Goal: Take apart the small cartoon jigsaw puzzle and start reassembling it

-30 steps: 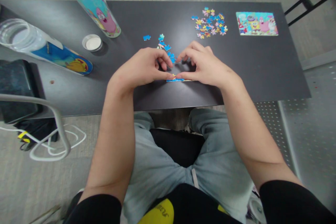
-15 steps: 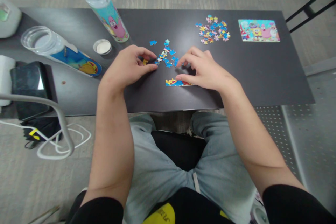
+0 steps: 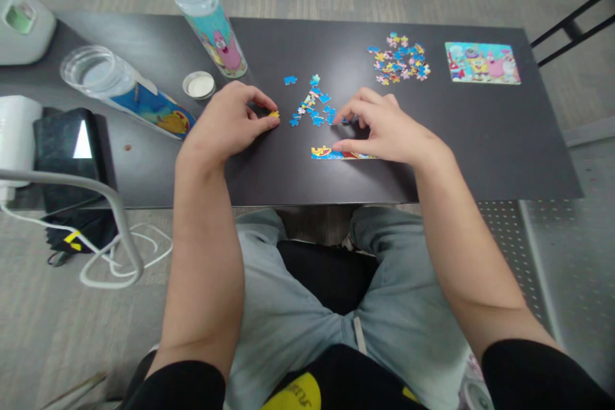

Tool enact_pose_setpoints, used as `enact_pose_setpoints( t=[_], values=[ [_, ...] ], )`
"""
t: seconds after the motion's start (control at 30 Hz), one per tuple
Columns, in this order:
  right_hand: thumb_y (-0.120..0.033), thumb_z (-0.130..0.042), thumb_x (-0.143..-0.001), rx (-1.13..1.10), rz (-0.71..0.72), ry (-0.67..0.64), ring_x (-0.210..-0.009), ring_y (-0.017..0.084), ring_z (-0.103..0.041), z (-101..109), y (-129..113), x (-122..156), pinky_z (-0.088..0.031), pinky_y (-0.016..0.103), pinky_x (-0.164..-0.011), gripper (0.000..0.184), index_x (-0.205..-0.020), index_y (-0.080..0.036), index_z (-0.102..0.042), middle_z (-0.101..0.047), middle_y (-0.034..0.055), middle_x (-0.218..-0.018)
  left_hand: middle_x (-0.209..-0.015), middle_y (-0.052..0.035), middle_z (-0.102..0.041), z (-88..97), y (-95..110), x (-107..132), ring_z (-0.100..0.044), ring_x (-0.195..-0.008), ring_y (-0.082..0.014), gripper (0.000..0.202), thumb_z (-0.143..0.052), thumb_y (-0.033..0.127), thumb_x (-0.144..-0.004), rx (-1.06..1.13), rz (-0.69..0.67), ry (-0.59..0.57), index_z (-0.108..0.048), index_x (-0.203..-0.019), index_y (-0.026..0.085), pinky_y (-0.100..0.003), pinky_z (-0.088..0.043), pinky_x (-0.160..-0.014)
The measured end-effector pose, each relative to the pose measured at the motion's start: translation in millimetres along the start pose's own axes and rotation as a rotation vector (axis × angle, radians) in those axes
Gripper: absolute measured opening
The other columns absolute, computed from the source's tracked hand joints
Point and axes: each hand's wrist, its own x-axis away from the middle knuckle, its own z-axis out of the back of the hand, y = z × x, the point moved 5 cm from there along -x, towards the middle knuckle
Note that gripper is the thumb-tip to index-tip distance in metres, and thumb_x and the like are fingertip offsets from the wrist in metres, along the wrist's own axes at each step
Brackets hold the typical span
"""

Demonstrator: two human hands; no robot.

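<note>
My left hand [image 3: 240, 116] is left of the small pile, its thumb and index finger closed around a yellow puzzle piece [image 3: 273, 114]. Blue and mixed-colour puzzle pieces [image 3: 317, 120] lie loosely between my two hands. Thumb and fingers spread apart, my right hand [image 3: 384, 125] reaches in from the right. Its index fingertip is at the blue pieces on the pile's right edge. The right thumb rests at a joined puzzle strip [image 3: 323, 153] in yellow, blue and red, whose right part is partly covered by the hand.
A larger heap of pieces [image 3: 401, 59] and a cartoon picture card [image 3: 483, 63] lie at the back right. On the left are two clear cartoon-printed tubes [image 3: 218, 38] [image 3: 144, 102], a round lid [image 3: 198, 85], a black device [image 3: 67, 154] and a white cable [image 3: 115, 262].
My left fingertips have drawn back to the left, away from the blue pieces, and closed on the yellow piece. The right hand keeps its pose. The whole view has shifted slightly.
</note>
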Motion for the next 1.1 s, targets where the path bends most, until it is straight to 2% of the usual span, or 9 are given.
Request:
enact_pose_setpoints(
  t=[0.1,0.2,0.33,0.5,0.6,0.73,0.87,1.0,1.1],
  values=[
    [-0.044,-0.100,-0.103,0.008,-0.003,-0.013,-0.129,0.044,-0.080,-6.4,-4.3,-3.7,-0.053,0.079,-0.132,0.040,-0.137,-0.034,-0.081,-0.079,0.0104,-0.146,-0.072,0.0010,-0.065,1.9,0.1,2.4,-0.063,-0.084,-0.0273,0.035,-0.105,0.056,-0.084,0.017,-0.001,0.012,-0.084,-0.098,0.032,-0.048,-0.051,-0.083],
    [-0.044,-0.100,-0.103,0.012,-0.008,-0.023,-0.130,0.045,-0.081,-9.3,-7.9,-6.3,-0.055,0.079,-0.131,0.042,-0.139,-0.035,-0.079,-0.079,0.0099,-0.148,-0.082,-0.0001,-0.073,3.3,0.3,5.7,-0.065,-0.087,-0.0274,0.035,-0.106,0.054,-0.082,0.056,-0.003,0.033,-0.083,-0.098,0.034,-0.048,-0.056,-0.085],
    [-0.044,-0.098,-0.103,0.017,0.002,-0.026,-0.130,0.045,-0.081,-10.4,-10.6,-8.0,-0.056,0.077,-0.131,0.044,-0.141,-0.036,-0.078,-0.079,0.0099,-0.149,-0.086,-0.0018,-0.078,0.7,1.8,7.6,-0.066,-0.087,-0.0258,0.036,-0.105,0.057,-0.084,0.063,-0.005,-0.016,-0.088,-0.104,0.032,-0.046,-0.058,-0.084],
    [-0.046,-0.099,-0.103,0.021,0.009,-0.037,-0.131,0.045,-0.081,-12.7,-11.9,-10.2,-0.058,0.074,-0.129,0.046,-0.144,-0.036,-0.080,-0.078,0.0096,-0.147,-0.088,-0.0045,-0.080,0.5,2.0,9.6,-0.066,-0.084,-0.0260,0.037,-0.102,0.063,-0.086,0.057,-0.008,-0.038,-0.088,-0.098,0.031,-0.046,-0.056,-0.077],
    [-0.045,-0.100,-0.102,0.016,0.012,-0.037,-0.133,0.045,-0.081,-13.9,-13.2,-11.5,-0.057,0.074,-0.130,0.048,-0.145,-0.036,-0.082,-0.078,0.0088,-0.143,-0.091,-0.0042,-0.081,0.5,4.2,11.0,-0.069,-0.089,-0.0280,0.035,-0.102,0.062,-0.086,0.090,-0.028,-0.024,-0.085,-0.098,0.033,-0.047,-0.061,-0.080],
    [-0.044,-0.099,-0.102,-0.012,0.037,-0.027,-0.126,0.042,-0.082,-14.4,-13.9,-13.2,-0.056,0.073,-0.130,0.045,-0.143,-0.034,-0.083,-0.080,0.0095,-0.145,-0.097,-0.0045,-0.085,-2.3,14.2,13.3,-0.077,-0.095,-0.0275,0.037,-0.101,0.056,-0.091,0.222,-0.039,-0.034,-0.086,-0.113,0.031,-0.046,-0.066,-0.089],
    [-0.055,-0.090,-0.109,-0.021,0.032,0.018,-0.124,0.044,-0.080,-7.1,-8.3,-14.3,-0.054,0.077,-0.130,0.040,-0.142,-0.034,-0.084,-0.083,0.0128,-0.146,-0.101,-0.0071,-0.089,-9.9,25.8,15.7,-0.083,-0.098,-0.0295,0.040,-0.101,0.058,-0.095,0.308,-0.021,-0.115,-0.086,-0.117,0.028,-0.047,-0.069,-0.090],
    [-0.072,-0.086,-0.107,-0.040,-0.030,0.034,-0.128,0.050,-0.076,3.3,3.4,-16.9,-0.056,0.079,-0.123,0.047,-0.143,-0.042,-0.087,-0.085,0.0139,-0.146,-0.094,-0.0054,-0.087,-19.4,32.8,16.4,-0.084,-0.096,-0.0284,0.043,-0.106,0.058,-0.092,0.318,-0.021,-0.199,-0.086,-0.114,0.027,-0.045,-0.068,-0.088],
    [-0.076,-0.083,-0.105,-0.063,-0.035,0.072,-0.119,0.045,-0.073,7.4,9.3,-20.3,-0.059,0.073,-0.119,0.054,-0.140,-0.035,-0.089,-0.084,0.0157,-0.140,-0.095,-0.0039,-0.087,-25.5,39.4,17.5,-0.081,-0.096,-0.0250,0.046,-0.109,0.061,-0.090,0.324,-0.045,-0.256,-0.086,-0.107,0.026,-0.044,-0.067,-0.091]
  ],
)
